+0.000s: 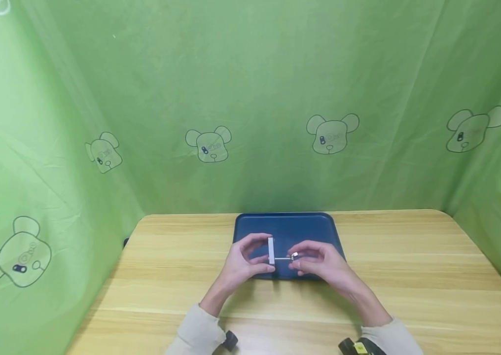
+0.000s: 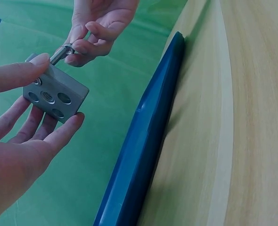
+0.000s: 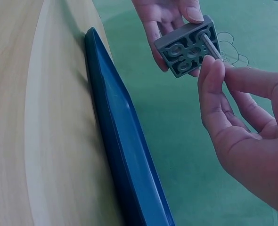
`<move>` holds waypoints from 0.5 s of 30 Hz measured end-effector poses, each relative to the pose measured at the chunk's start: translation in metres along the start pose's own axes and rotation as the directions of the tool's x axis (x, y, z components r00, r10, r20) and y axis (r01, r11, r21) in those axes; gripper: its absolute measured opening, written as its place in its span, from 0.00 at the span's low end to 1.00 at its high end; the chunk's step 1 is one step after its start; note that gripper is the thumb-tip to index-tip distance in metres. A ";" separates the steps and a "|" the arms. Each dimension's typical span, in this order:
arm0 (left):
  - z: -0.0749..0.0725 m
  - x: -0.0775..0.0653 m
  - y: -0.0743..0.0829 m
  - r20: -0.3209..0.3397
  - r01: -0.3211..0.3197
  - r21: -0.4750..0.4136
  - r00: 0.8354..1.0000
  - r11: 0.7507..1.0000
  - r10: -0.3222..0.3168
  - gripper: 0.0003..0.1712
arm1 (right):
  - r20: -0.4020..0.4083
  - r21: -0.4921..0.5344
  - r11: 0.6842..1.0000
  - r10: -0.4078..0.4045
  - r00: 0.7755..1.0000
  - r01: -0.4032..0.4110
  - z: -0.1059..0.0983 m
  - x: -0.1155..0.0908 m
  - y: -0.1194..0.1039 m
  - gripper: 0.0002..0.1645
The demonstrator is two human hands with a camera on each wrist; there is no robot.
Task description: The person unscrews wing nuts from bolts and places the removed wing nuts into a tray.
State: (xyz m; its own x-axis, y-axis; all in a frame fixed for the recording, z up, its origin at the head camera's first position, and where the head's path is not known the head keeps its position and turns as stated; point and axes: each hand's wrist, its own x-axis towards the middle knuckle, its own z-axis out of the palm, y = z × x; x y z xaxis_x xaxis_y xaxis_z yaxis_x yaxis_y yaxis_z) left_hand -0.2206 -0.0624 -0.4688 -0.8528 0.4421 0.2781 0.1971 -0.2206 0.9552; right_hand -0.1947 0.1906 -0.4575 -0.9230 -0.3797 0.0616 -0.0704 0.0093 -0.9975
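Upright in my left hand [image 1: 238, 262] is a square grey metal block [image 1: 271, 251], gripped by its edges between the thumb and fingers. Several round holes [image 2: 64, 98] run through its flat face, and its other face [image 3: 193, 51] has raised ribs around the holes. From a corner hole on the ribbed side, a threaded bolt [image 3: 210, 45] sticks out toward my right hand [image 1: 328, 264]. That hand pinches the bolt's outer end between thumb and fingertips, where a shiny metal piece [image 1: 295, 255] shows, partly hidden by the fingers. Both hands are above a dark blue tray [image 1: 286, 224].
The tray lies on a light wood table [image 1: 179, 246], with its raised rim [image 2: 151, 127] toward me. Green curtains [image 1: 259, 74] with printed bear heads enclose the back and both sides. Black straps with devices [image 1: 359, 346] sit at the wrists, beside pale sleeves [image 1: 197, 330].
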 end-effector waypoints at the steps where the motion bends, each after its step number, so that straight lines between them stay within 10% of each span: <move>1: 0.000 0.000 0.000 -0.001 0.002 -0.001 1.000 1.000 -0.002 0.40 | -0.007 -0.003 1.000 0.004 1.000 -0.004 0.000 0.000 0.000 0.24; 15: 0.002 0.000 -0.004 0.035 0.024 -0.021 0.999 1.000 -0.023 0.40 | -0.095 -0.060 0.998 0.027 0.995 -0.033 -0.008 0.001 0.002 0.25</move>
State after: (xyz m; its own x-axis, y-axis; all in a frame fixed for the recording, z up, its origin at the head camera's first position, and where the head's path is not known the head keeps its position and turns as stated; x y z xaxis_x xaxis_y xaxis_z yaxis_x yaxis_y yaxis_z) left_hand -0.2201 -0.0596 -0.4727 -0.8396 0.4772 0.2596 0.1668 -0.2282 0.9592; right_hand -0.1990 0.1975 -0.4595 -0.9563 -0.2899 0.0377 -0.0626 0.0771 -0.9951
